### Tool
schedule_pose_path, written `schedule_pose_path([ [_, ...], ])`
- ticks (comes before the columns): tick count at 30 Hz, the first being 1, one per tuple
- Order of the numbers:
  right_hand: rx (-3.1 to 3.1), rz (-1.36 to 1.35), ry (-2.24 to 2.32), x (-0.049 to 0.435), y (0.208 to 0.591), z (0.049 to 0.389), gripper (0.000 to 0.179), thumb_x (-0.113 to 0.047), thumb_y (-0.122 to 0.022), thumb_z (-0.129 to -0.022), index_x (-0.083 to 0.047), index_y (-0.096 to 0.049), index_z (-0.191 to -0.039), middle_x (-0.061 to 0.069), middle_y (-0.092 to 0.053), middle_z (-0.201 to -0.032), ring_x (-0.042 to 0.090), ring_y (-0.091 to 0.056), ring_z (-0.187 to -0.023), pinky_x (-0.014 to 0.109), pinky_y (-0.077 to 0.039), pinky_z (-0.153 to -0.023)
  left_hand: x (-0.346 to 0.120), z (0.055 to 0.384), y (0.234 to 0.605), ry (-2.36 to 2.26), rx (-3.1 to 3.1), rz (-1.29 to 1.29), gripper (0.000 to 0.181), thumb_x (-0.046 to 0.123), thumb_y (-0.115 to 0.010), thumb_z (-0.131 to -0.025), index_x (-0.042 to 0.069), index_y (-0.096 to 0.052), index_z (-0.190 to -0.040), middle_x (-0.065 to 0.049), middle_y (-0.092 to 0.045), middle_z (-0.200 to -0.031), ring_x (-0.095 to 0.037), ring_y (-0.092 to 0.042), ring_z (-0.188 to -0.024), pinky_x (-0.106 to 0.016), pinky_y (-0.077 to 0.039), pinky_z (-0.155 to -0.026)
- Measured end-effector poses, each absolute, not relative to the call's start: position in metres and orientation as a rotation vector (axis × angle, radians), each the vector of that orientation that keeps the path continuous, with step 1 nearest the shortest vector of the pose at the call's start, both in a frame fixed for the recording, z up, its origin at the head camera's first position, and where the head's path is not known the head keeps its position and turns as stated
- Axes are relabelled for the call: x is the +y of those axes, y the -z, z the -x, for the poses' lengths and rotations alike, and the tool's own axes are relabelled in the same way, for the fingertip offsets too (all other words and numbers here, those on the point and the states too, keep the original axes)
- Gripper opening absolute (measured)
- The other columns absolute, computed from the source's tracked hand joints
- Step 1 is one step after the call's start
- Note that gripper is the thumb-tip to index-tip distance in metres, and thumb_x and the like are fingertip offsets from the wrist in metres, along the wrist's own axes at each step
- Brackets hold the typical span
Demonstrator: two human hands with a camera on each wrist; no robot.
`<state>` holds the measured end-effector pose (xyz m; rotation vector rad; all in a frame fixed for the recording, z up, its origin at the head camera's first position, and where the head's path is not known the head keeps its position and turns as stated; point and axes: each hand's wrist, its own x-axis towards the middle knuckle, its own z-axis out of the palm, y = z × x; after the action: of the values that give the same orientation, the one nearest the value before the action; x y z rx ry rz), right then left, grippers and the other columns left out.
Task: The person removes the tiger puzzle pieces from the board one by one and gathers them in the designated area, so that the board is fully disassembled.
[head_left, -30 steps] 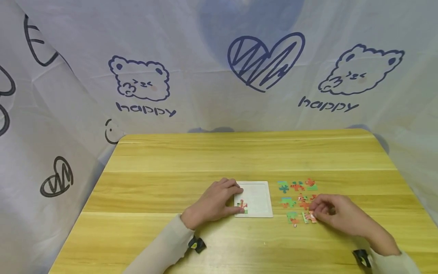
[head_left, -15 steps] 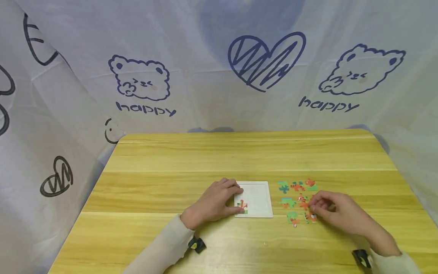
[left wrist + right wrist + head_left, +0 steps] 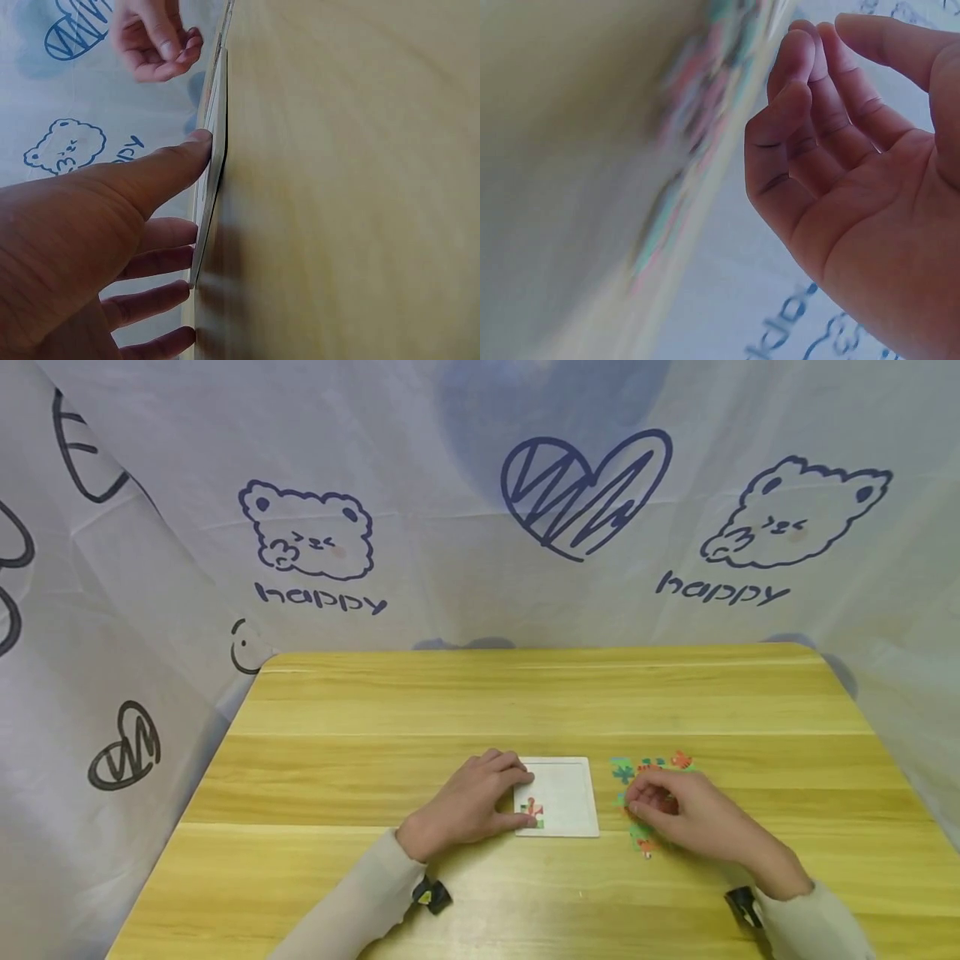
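Note:
A white puzzle tray (image 3: 566, 797) lies on the table with a single red-and-green jigsaw piece (image 3: 531, 810) in its lower left. My left hand (image 3: 472, 797) rests on the tray's left side; the thumb and fingertips press on it, fairly straight in the left wrist view. To the right of the tray, my right hand (image 3: 686, 810) is over a group of loose jigsaw pieces (image 3: 622, 770). Its fingers are curled with the thumb near the index fingertip; whether a piece is pinched there cannot be told. Several pieces are hidden beneath this hand.
The wooden table (image 3: 375, 710) has its far edge against a hanging cloth (image 3: 442, 560) printed with bears and hearts. A red-and-green piece (image 3: 681, 760) lies just beyond the right hand. Dark bands (image 3: 432, 895) are on both wrists.
My right hand has moved left from the right edge of the loose pieces to over the middle of them, covering several. My left hand and the tray have stayed in place.

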<state>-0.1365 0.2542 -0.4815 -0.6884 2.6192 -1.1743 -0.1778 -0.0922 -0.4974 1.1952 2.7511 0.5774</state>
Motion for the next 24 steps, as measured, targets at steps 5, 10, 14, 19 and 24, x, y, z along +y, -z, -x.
schedule_pose_path([
  [5, 2.601, 0.798, 1.179, 0.229, 0.472, 0.142, 0.004, -0.012, -0.071, -0.106, -0.015, -0.074, -0.107, -0.003, -0.074, -0.092, -0.001, -0.062, -0.082, 0.023, -0.055, -0.065, -0.091, 0.178, 0.497, -0.574, 2.750, -1.205, 0.057, 0.046, -0.080, -0.100, 0.008, -0.070, -0.141, -0.005, -0.068, -0.137, -0.023, -0.060, -0.127, -0.043, -0.056, -0.105],
  [10, 2.617, 0.787, 1.147, 0.212, 0.463, 0.146, 0.004, -0.013, -0.071, -0.107, -0.015, -0.075, -0.108, -0.003, -0.075, -0.094, 0.000, -0.063, -0.083, 0.023, -0.055, -0.067, -0.090, 0.178, 0.497, -0.610, 2.749, -1.209, 0.062, 0.050, -0.079, -0.099, 0.010, -0.067, -0.145, -0.006, -0.065, -0.144, -0.025, -0.060, -0.135, -0.045, -0.055, -0.113],
  [14, 2.601, 0.792, 1.137, 0.201, 0.463, 0.148, 0.005, -0.012, -0.072, -0.106, -0.014, -0.076, -0.108, -0.006, -0.074, -0.093, 0.000, -0.063, -0.083, 0.023, -0.056, -0.068, -0.090, 0.177, 0.497, -0.666, 2.731, -1.232, 0.063, 0.049, -0.081, -0.098, 0.011, -0.066, -0.146, -0.007, -0.066, -0.145, -0.023, -0.062, -0.133, -0.044, -0.056, -0.113],
  [19, 2.616, 0.854, 1.068, 0.184, 0.465, 0.150, 0.004, -0.013, -0.073, -0.105, -0.012, -0.077, -0.107, -0.011, -0.070, -0.088, -0.002, -0.060, -0.080, 0.023, -0.056, -0.070, -0.090, 0.178, 0.496, -0.706, 2.692, -1.238, 0.061, 0.048, -0.082, -0.098, 0.009, -0.069, -0.142, -0.005, -0.070, -0.141, -0.021, -0.068, -0.128, -0.041, -0.057, -0.112],
  [24, 2.654, 0.867, 0.920, 0.164, 0.465, 0.150, 0.007, -0.014, -0.074, -0.103, -0.011, -0.077, -0.109, -0.012, -0.068, -0.088, -0.001, -0.059, -0.079, 0.023, -0.055, -0.073, -0.090, 0.179, 0.498, -0.677, 2.670, -1.262, 0.057, 0.046, -0.084, -0.097, 0.007, -0.073, -0.137, -0.005, -0.071, -0.140, -0.021, -0.069, -0.127, -0.040, -0.056, -0.114],
])
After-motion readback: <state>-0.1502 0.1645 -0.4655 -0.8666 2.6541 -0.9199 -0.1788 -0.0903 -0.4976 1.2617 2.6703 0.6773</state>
